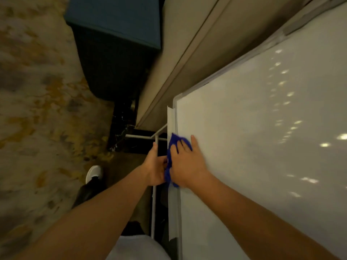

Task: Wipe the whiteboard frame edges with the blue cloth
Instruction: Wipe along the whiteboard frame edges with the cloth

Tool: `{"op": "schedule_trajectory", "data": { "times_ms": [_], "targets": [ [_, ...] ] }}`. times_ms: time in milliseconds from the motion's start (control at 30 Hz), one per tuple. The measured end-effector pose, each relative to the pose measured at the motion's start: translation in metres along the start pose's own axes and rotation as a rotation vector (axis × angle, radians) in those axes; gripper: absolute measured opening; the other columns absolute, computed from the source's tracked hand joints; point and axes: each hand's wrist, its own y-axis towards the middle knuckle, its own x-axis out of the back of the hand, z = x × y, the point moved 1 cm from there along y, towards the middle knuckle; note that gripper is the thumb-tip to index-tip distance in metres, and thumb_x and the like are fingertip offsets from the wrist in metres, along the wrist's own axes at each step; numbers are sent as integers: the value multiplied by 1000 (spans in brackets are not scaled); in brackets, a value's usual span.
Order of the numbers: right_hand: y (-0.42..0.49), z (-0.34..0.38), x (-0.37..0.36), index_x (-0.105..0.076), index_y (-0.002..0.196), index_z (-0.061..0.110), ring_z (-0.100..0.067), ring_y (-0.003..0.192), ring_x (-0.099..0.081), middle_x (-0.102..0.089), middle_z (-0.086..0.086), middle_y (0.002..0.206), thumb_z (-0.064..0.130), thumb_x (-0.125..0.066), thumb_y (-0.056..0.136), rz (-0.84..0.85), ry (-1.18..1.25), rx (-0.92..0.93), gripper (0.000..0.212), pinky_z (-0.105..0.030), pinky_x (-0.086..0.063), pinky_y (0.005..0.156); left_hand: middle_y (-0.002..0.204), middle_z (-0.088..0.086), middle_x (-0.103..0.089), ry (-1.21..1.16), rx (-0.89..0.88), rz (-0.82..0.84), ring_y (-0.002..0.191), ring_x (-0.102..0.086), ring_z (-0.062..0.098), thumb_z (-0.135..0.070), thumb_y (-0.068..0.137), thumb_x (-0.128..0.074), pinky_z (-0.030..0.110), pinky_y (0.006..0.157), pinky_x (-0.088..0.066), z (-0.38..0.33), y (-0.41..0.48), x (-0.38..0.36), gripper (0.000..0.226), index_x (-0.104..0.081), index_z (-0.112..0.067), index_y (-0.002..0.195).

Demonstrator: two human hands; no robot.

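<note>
The right hand lies flat, pressing the crumpled blue cloth on the white whiteboard's grey metal frame edge. The left hand grips the frame's back. The cloth runs from 12 to 6 o'clock.

No readable text, labels, brands or numbers anywhere. Whiteboard surface blank, only light reflections. Blue cloth plain, no tag visible. Dark blue box unmarked. White shoe too blurred for any logo.
</note>
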Motion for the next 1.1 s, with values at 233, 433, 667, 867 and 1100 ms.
{"op": "schedule_trajectory", "data": {
  "times_ms": [233, 433, 667, 867, 1100],
  "targets": [
    [34, -9, 8, -6, 153, 0, -29, 151, -4, -11, -19, 163, 43, -49, 94, 123, -56, 104, 85, -54, 13, 118, 108, 16, -73, 114, 179, -7, 106, -64, 32, -89, 73, -27, 45, 82, -52, -68, 29, -16, 97, -68, -11, 115],
    [148, -54, 53, 6, 152, 0, -27, 147, -23, -27, -16, 159, 33, -61, 88, 112, 10, -9, 99, -54, 3, 120, 116, 18, -70, 19, 265, 112, 100, -68, 38, -91, 68, -29, 51, 77, -57, -91, 46, -14, 101, -74, -11, 111],
    [112, -32, 46, 19, 149, 1, -35, 146, -21, -27, -22, 157, 43, -71, 80, 192, 19, 41, 121, -56, 4, 119, 125, 17, -65, 58, 242, 26, 116, -58, 39, -89, 67, -38, 55, 87, -50, -124, 58, -15, 93, -60, -23, 128],
    [175, -62, 72, 21, 149, 3, -28, 151, -8, -9, -19, 163, 38, -46, 94, 170, 14, -22, 94, -57, 10, 117, 110, 22, -70, -3, 280, 119, 101, -66, 45, -87, 73, -31, 63, 81, -51, -139, 63, -14, 90, -62, -12, 112],
    [192, -82, 70, 12, 151, 0, -24, 151, -4, -10, -15, 163, 42, -40, 95, 285, -147, 1, 87, -57, 16, 115, 115, 21, -70, 23, 280, 57, 109, -61, 41, -90, 71, -26, 57, 82, -52, -142, 66, -39, 98, -61, -14, 121]
  ]
}}
